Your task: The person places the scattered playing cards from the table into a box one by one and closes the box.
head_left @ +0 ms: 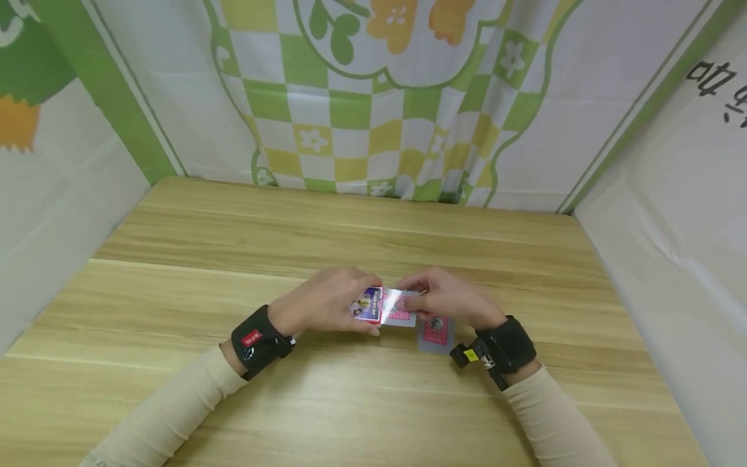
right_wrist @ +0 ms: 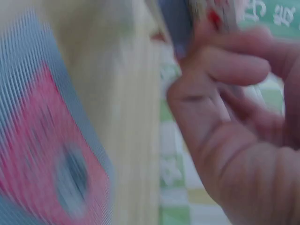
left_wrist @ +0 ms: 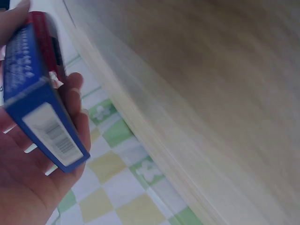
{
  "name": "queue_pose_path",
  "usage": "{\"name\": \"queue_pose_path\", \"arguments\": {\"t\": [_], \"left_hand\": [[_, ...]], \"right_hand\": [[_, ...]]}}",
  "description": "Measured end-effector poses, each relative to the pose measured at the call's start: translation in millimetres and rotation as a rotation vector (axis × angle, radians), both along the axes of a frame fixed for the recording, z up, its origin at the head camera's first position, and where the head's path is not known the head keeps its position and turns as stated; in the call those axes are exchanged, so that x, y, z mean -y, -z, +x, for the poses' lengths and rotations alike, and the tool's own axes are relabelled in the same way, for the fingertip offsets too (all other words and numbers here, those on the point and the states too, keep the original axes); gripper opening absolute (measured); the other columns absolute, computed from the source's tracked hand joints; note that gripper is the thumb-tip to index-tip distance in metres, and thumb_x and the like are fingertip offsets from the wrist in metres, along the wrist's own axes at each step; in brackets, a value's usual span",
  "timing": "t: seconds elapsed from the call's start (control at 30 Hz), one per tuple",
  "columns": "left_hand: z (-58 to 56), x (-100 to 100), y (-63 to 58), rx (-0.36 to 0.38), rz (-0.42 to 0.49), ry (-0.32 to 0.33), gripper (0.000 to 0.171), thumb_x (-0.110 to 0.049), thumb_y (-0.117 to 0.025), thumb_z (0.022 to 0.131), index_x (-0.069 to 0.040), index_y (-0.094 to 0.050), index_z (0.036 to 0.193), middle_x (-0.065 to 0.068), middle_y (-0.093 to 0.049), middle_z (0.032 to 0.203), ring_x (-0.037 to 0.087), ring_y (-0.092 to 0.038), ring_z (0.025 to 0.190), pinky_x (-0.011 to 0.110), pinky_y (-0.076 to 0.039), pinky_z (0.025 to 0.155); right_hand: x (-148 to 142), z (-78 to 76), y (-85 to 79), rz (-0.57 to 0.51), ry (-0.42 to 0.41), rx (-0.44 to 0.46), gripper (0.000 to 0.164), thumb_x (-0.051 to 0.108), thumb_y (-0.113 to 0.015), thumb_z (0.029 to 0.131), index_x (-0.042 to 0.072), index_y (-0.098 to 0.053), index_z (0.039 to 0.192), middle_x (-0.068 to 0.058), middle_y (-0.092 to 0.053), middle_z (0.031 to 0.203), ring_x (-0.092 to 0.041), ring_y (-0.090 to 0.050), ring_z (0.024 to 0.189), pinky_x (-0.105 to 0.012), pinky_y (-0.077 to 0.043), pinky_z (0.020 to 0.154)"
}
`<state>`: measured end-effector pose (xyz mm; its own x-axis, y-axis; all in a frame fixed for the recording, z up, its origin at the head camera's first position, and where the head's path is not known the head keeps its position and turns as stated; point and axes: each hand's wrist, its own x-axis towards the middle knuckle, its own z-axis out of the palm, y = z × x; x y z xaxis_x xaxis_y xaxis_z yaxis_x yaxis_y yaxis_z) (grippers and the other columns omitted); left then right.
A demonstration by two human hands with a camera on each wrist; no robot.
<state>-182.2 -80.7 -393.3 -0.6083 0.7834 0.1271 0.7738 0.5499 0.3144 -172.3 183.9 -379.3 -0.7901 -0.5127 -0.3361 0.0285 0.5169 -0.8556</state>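
Note:
My left hand (head_left: 327,301) grips a blue and red playing-card box (head_left: 366,308) by its long edges, just above the table's middle. A white barcode label shows on the box's end (left_wrist: 54,136) in the left wrist view. Pink-patterned playing cards (head_left: 395,316) stick out of the box's right end. Thumb and fingers of my right hand (head_left: 452,299) pinch these cards; how many is hidden. Below the right hand, another playing card (head_left: 435,336), patterned side up, lies on the table and looms large and blurred in the right wrist view.
The wooden table (head_left: 233,240) runs back to a green and yellow checkered curtain (head_left: 362,130). White cloth walls (head_left: 671,214) border it on both sides. Black straps (head_left: 262,340) with small cameras sit around both wrists.

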Motion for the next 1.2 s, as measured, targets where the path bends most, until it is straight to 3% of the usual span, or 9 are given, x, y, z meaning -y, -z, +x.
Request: {"name": "queue_pose_path", "arguments": {"t": [0.13,0.3,0.47,0.73,0.83,0.93,1.03,1.1,1.2], "left_hand": [[-0.8,2,-1.6,-0.004,-0.003,-0.032,0.076,-0.056,-0.088,0.079,-0.007,-0.065,0.133,0.002,-0.073,0.108,0.01,-0.062,0.087,0.027,-0.053,0.073],[-1.6,2,-3.8,-0.005,0.047,-0.019,0.075,-0.057,-0.087,0.08,-0.008,-0.066,0.133,0.002,-0.074,0.111,0.009,-0.062,0.087,0.027,-0.052,0.073],[0.8,-2,-3.6,-0.002,0.056,0.023,0.073,-0.058,-0.085,0.082,-0.009,-0.066,0.133,0.001,-0.074,0.113,0.01,-0.062,0.089,0.026,-0.052,0.074],[2.5,-2,-5.0,-0.023,0.084,0.006,0.068,-0.058,-0.083,0.084,-0.009,-0.068,0.13,0.002,-0.076,0.111,0.01,-0.065,0.09,0.026,-0.055,0.075],[2.8,-1,-7.3,-0.033,0.072,-0.011,0.07,-0.057,-0.083,0.085,-0.007,-0.067,0.131,0.004,-0.076,0.113,0.012,-0.066,0.091,0.029,-0.057,0.077],[1.5,0,-8.2,-0.042,0.051,-0.044,0.073,-0.054,-0.084,0.084,-0.005,-0.066,0.134,0.007,-0.075,0.117,0.015,-0.068,0.096,0.033,-0.059,0.082],[1.2,1,-8.1,-0.03,0.031,-0.063,0.074,-0.053,-0.086,0.083,-0.005,-0.065,0.136,0.01,-0.075,0.121,0.018,-0.07,0.1,0.037,-0.06,0.087],[1.2,2,-7.5,-0.02,0.024,-0.067,0.075,-0.052,-0.086,0.083,-0.005,-0.065,0.137,0.01,-0.075,0.122,0.018,-0.069,0.1,0.037,-0.06,0.087],[1.1,2,-6.8,-0.009,0.013,-0.074,0.075,-0.052,-0.087,0.082,-0.006,-0.065,0.138,0.01,-0.075,0.122,0.018,-0.068,0.099,0.037,-0.059,0.087]], "right_hand": [[6,0.0,5.0,-0.084,0.114,0.088,0.037,0.021,-0.071,0.101,0.007,-0.065,0.135,0.0,-0.063,0.085,-0.014,-0.055,0.069,-0.027,-0.045,0.063],[-1,-0.3,6.3,-0.187,0.221,0.153,0.024,0.009,-0.067,0.102,-0.003,-0.068,0.122,-0.001,-0.062,0.081,-0.012,-0.054,0.069,-0.024,-0.045,0.063],[12,3.6,6.4,-0.189,0.175,0.13,0.023,0.019,-0.073,0.1,0.001,-0.071,0.115,0.002,-0.067,0.08,-0.01,-0.059,0.071,-0.024,-0.05,0.064],[22,4.1,10.6,-0.376,0.223,0.196,0.012,0.001,-0.065,0.101,-0.001,-0.062,0.112,-0.009,-0.071,0.097,-0.015,-0.073,0.085,-0.027,-0.062,0.078],[12,-1.5,10.7,-0.216,0.158,0.036,0.014,0.01,-0.074,0.098,0.003,-0.066,0.106,-0.005,-0.069,0.095,-0.014,-0.068,0.083,-0.027,-0.059,0.076],[-9,-7.5,6.7,0.118,0.065,-0.145,0.031,0.02,-0.086,0.088,0.004,-0.063,0.102,-0.004,-0.06,0.089,-0.016,-0.058,0.082,-0.028,-0.05,0.072],[-30,-9.6,4.7,0.433,-0.04,-0.219,0.047,0.024,-0.095,0.077,0.004,-0.059,0.101,-0.004,-0.054,0.091,-0.019,-0.05,0.085,-0.03,-0.043,0.072],[-37,-9.7,4.9,0.533,-0.079,-0.203,0.052,0.026,-0.097,0.073,0.005,-0.058,0.099,-0.004,-0.053,0.092,-0.019,-0.048,0.086,-0.03,-0.041,0.072],[-41,-11.6,6.6,0.506,-0.094,-0.218,0.046,0.024,-0.096,0.074,0.008,-0.056,0.092,-0.002,-0.051,0.089,-0.019,-0.047,0.083,-0.03,-0.039,0.07]]}}
